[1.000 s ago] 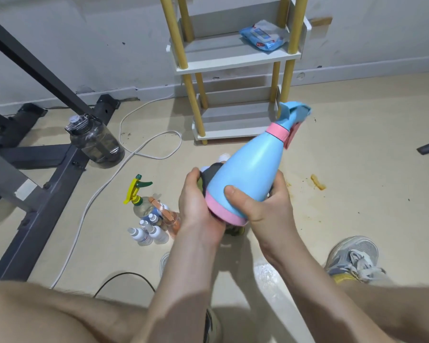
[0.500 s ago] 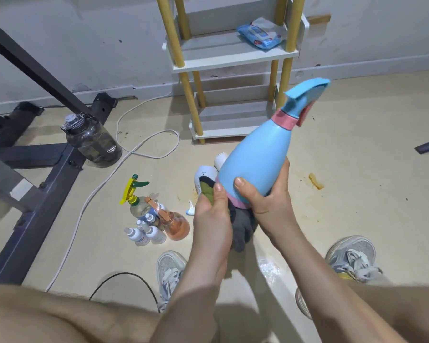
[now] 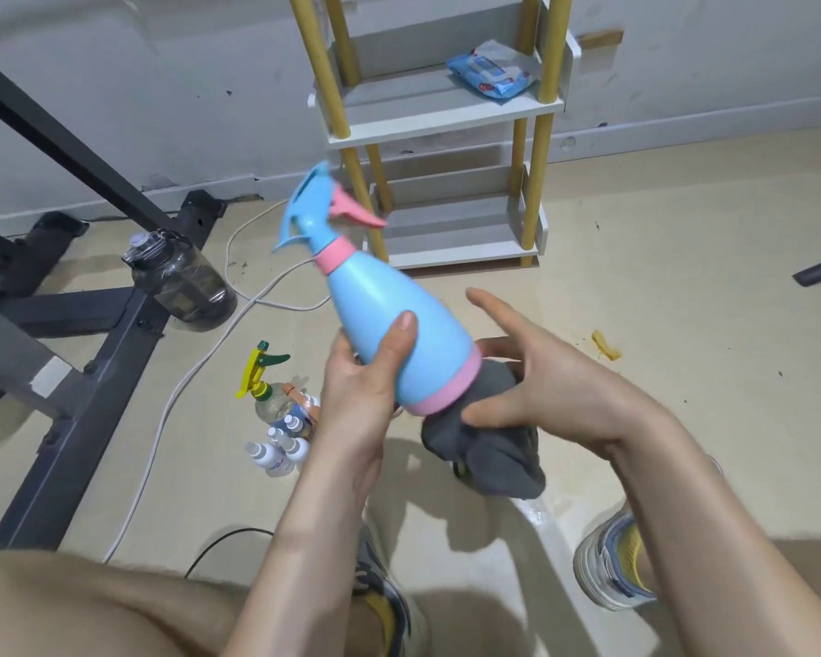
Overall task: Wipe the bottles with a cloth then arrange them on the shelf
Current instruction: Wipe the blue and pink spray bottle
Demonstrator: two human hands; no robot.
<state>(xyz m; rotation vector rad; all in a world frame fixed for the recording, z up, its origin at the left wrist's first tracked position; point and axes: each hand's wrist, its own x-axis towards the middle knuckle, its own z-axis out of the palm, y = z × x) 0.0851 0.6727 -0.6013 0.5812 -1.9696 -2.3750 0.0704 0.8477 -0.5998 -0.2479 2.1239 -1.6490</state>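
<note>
Floor was beige & took up most of the view. A black metal frame ran across the L side. At the back wall stood the shelf unit, w/ yellow posts & white boards; the bottom board was bare.

We held the blue spray bottle in the air in front of the shelf unit, not on it. It was tilted, w/ the nozzle up-left, the pink trigger toward the shelf & the pink base band down-right.

Our left hand gripped the bottle's body, thumb on the near side & fingers curled round the back. Our right hand held the grey cloth right at the bottle's base. Its thumb lay on the cloth w/ the lower fingers behind it, & the index finger stuck out straight. The cloth touched the pink band & hung down below it.

A dark water jug stood by the frame, w/ a white cable trailing past it. A right shoe & a left shoe showed low in view. A wipes pack lay on the upper board.

On the floor left of our hands sat a clear bottle w/ yellow-green trigger & beside it some small white spray bottles. A yellow scrap lay on the floor to the right.
</note>
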